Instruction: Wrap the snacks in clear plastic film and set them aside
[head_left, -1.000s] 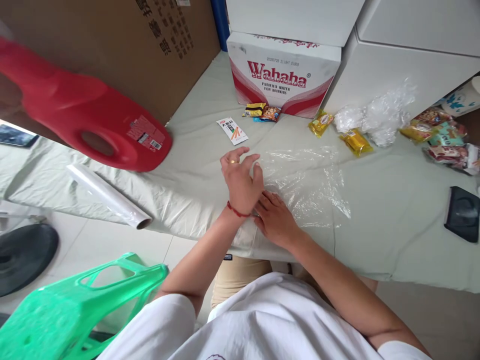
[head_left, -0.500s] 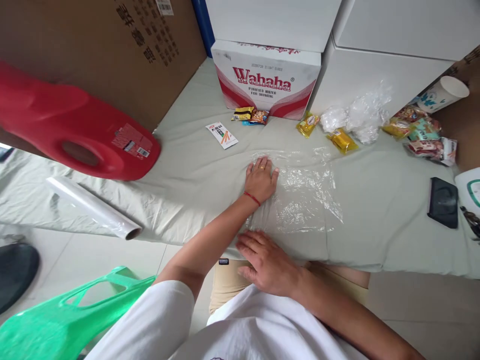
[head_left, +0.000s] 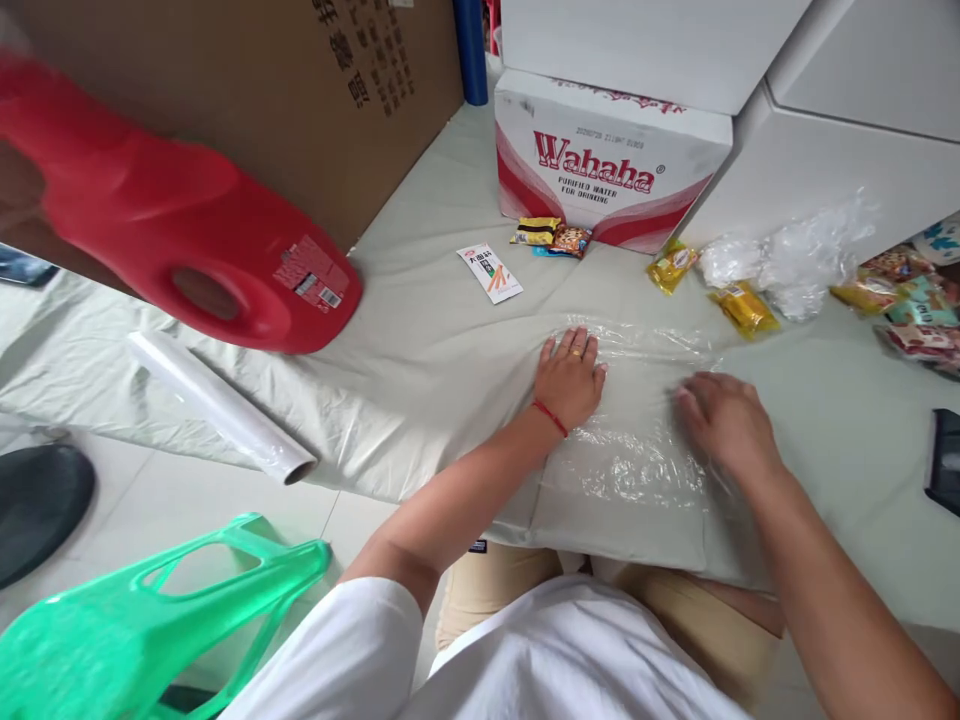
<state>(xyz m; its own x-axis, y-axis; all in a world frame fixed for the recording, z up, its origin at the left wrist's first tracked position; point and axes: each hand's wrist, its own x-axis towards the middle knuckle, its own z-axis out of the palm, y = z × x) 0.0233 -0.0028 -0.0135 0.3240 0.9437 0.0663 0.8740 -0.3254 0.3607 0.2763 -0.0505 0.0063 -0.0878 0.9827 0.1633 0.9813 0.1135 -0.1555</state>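
A sheet of clear plastic film (head_left: 637, 465) lies wrinkled on the cloth-covered table (head_left: 420, 350). My left hand (head_left: 570, 380), with a ring and a red wrist cord, presses flat on the film's left part, fingers spread. At the film's right edge is my right hand (head_left: 731, 420), palm down; motion blurs its fingers, so I cannot tell whether they pinch the film. Beyond my left hand lies a white packet (head_left: 489, 273). A roll of plastic film (head_left: 221, 405) rests at the table's left front edge.
A red jug (head_left: 202, 230) lies at the left. Behind stands a Wahaha carton (head_left: 607, 165), with small snack packets (head_left: 536, 232) before it. Yellow packets (head_left: 744, 308) and crumpled clear plastic (head_left: 806, 260) sit at the back right. A green stool (head_left: 105, 640) is below left.
My right hand has moved from the table's front edge up and right onto the film's right side. My left hand stays on the film. The whole view has shifted.
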